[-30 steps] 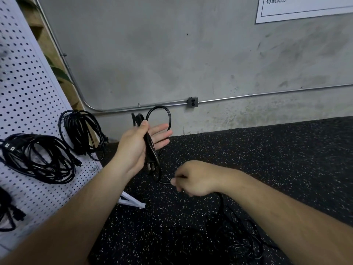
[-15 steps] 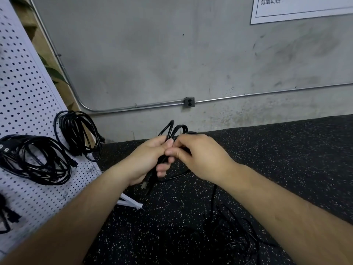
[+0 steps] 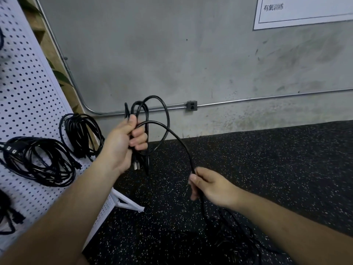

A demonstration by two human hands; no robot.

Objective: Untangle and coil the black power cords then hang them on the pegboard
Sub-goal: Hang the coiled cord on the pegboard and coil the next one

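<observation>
Arcing from left hand (image 3: 122, 142) to right hand (image 3: 210, 185): cord (image 3: 177, 137).

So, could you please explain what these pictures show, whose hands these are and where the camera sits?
There is no machine here: a person works with bare hands, and one wide-angle camera worn on their head looks forward and down. The left hand grips a few loops of a black power cord, its plug hanging below. The right hand pinches the same cord further along; the rest trails down to a tangled pile on the speckled floor. At the left stands a white pegboard that carries coiled cords. Behind is a grey wall with a socket.
</observation>
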